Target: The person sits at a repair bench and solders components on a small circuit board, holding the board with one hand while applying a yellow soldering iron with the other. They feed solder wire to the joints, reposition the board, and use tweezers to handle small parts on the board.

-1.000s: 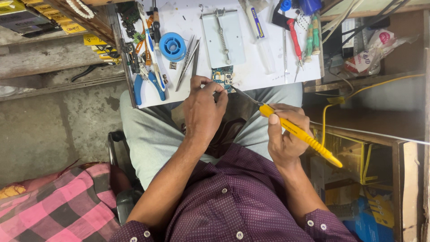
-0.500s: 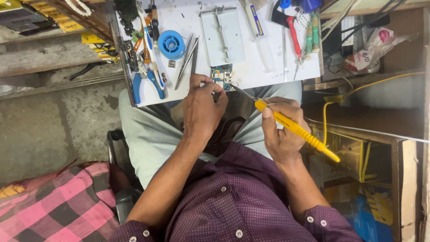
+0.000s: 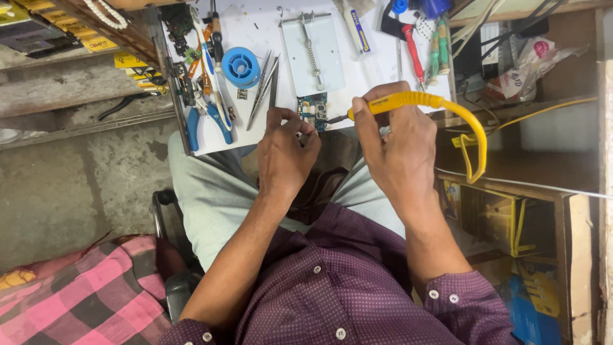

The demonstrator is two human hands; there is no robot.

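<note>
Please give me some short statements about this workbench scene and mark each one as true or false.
1. The right hand holds a yellow soldering iron. True.
2. The iron's tip points at the small circuit board. True.
3. The blue spool lies right of the board. False: it lies to its left.
4. The left hand holds the blue pliers. False: the pliers lie on the white table.
5. The iron's cord is yellow. True.
</note>
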